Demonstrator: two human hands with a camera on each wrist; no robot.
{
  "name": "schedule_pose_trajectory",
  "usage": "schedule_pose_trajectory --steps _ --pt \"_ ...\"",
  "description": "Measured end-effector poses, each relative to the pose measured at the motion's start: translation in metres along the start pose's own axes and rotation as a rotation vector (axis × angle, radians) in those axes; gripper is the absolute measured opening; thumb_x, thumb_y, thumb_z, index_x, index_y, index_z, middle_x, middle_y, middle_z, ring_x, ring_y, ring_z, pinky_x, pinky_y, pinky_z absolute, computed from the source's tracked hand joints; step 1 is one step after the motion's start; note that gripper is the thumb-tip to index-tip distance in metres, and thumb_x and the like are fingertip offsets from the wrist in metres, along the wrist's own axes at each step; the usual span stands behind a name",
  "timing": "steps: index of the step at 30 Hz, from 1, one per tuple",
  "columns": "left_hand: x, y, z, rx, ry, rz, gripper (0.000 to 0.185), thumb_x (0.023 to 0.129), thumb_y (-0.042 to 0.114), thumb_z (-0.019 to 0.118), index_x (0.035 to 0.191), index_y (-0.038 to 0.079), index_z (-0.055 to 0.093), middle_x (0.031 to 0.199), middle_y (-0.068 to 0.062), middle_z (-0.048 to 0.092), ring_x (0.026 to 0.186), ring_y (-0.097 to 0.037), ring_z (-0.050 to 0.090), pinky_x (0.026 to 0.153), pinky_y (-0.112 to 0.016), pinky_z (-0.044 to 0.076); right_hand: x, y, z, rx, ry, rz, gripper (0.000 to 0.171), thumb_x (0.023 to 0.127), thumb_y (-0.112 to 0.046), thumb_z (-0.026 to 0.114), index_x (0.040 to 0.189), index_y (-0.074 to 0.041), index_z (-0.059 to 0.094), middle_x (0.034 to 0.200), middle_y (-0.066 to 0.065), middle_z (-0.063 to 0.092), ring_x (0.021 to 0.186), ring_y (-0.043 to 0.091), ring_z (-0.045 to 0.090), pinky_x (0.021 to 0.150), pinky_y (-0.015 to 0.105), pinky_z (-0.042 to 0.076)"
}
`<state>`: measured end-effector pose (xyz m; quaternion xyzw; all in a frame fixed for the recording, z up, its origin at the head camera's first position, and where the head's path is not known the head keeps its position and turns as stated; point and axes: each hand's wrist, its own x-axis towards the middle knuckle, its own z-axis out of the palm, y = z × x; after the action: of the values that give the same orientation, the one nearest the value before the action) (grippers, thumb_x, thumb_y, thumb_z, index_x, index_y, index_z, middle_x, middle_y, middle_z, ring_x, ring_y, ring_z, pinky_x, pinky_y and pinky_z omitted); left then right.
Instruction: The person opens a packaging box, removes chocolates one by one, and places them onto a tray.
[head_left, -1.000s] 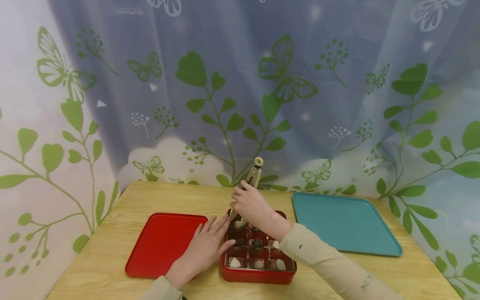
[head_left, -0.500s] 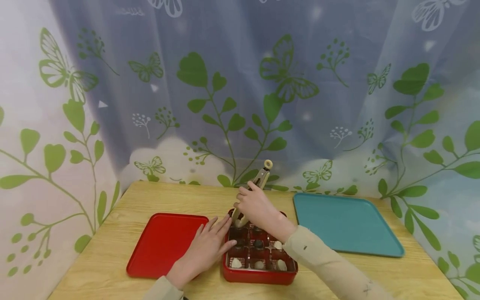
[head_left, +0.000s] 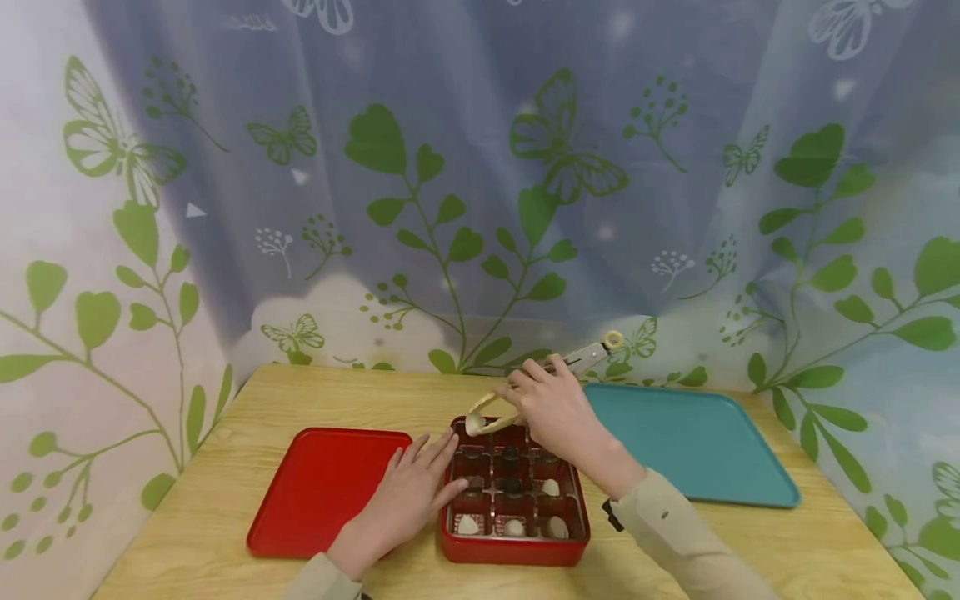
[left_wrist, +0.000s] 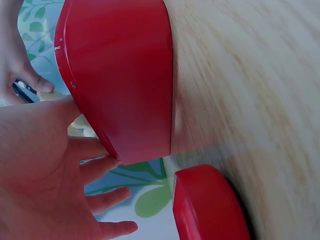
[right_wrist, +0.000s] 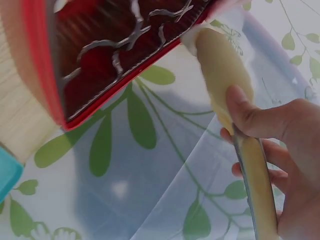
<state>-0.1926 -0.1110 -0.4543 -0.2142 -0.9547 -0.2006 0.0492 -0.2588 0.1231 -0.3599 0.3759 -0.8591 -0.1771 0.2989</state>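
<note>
My right hand [head_left: 558,417] grips a pair of metal tongs [head_left: 588,358] with cream tips, slanting over the back of a red box [head_left: 513,552]. Between the tips sits a whitish chocolate-like piece [head_left: 475,424], above the back-left compartment; the right wrist view shows part of this pale piece [right_wrist: 190,41] at the tongs' end. My left hand [head_left: 405,500] lies along the box's left side, fingers spread and fingertips at the rim. Inside the divided box are pale pieces [head_left: 468,525] in the front row, another pale piece [head_left: 551,487] at right, and dark pieces [head_left: 512,485] in the middle.
A red lid-like tray [head_left: 322,492] lies left of the box, partly behind my left hand. A teal tray [head_left: 697,442] lies on the right. The wooden table [head_left: 360,392] ends at a curtain [head_left: 480,250] printed with leaves and butterflies.
My right hand has moved right and up from the box. The tongs have tipped over to the right, and the whitish piece has risen between their tips. My left hand has stayed in place.
</note>
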Motion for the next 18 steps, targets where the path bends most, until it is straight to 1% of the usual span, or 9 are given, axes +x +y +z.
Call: schedule_pose_trajectory --steps 4,7,9,14,16,18 --pt "-0.001 0.0 0.0 0.021 -0.004 -0.005 0.066 0.105 0.043 0.052 0.157 0.005 0.038 0.164 -0.012 0.033 0.148 -0.045 0.029 0.114 -0.069 0.026 -0.012 0.013 0.002 0.004 0.062 0.049 0.055 0.077 -0.027 0.09 0.129 -0.026 0.072 0.112 -0.001 0.071 0.104 0.023 0.06 0.091 0.046 0.047" --pt "-0.002 0.002 0.001 0.036 -0.002 -0.004 0.066 0.105 0.043 0.051 0.157 0.005 0.037 0.164 -0.011 0.033 0.148 -0.044 0.028 0.114 -0.069 0.025 -0.023 0.027 0.003 -0.004 0.072 0.101 0.052 0.08 -0.025 0.088 0.129 -0.026 0.071 0.114 0.0 0.07 0.103 0.024 0.058 0.091 0.048 0.045" --pt "-0.002 0.002 0.001 0.039 0.001 -0.003 0.065 0.105 0.043 0.051 0.157 0.005 0.038 0.164 -0.011 0.033 0.148 -0.044 0.028 0.115 -0.069 0.024 -0.031 0.038 0.004 0.007 0.075 0.143 0.051 0.08 -0.026 0.087 0.129 -0.025 0.071 0.114 0.002 0.07 0.104 0.026 0.058 0.091 0.049 0.045" --pt "-0.002 0.003 0.002 0.054 0.0 -0.005 0.064 0.106 0.041 0.049 0.157 0.004 0.036 0.164 -0.012 0.032 0.149 -0.043 0.027 0.116 -0.068 0.024 -0.054 0.069 0.01 0.012 0.063 0.263 0.048 0.083 -0.016 0.084 0.129 -0.021 0.072 0.114 0.005 0.071 0.105 0.028 0.06 0.087 0.051 0.043" --pt "-0.002 0.003 0.003 0.055 -0.004 -0.007 0.064 0.107 0.041 0.048 0.157 0.003 0.036 0.164 -0.012 0.031 0.15 -0.042 0.026 0.116 -0.068 0.023 -0.062 0.082 0.015 0.002 0.037 0.31 0.048 0.084 -0.01 0.081 0.129 -0.021 0.071 0.114 0.005 0.07 0.104 0.029 0.059 0.084 0.051 0.042" --pt "-0.002 0.003 0.004 0.053 -0.005 -0.006 0.064 0.107 0.041 0.048 0.157 0.003 0.035 0.165 -0.012 0.031 0.15 -0.042 0.026 0.116 -0.068 0.023 -0.07 0.094 0.021 0.002 -0.002 0.353 0.048 0.085 -0.011 0.081 0.13 -0.021 0.071 0.114 0.006 0.07 0.102 0.029 0.059 0.083 0.051 0.041"
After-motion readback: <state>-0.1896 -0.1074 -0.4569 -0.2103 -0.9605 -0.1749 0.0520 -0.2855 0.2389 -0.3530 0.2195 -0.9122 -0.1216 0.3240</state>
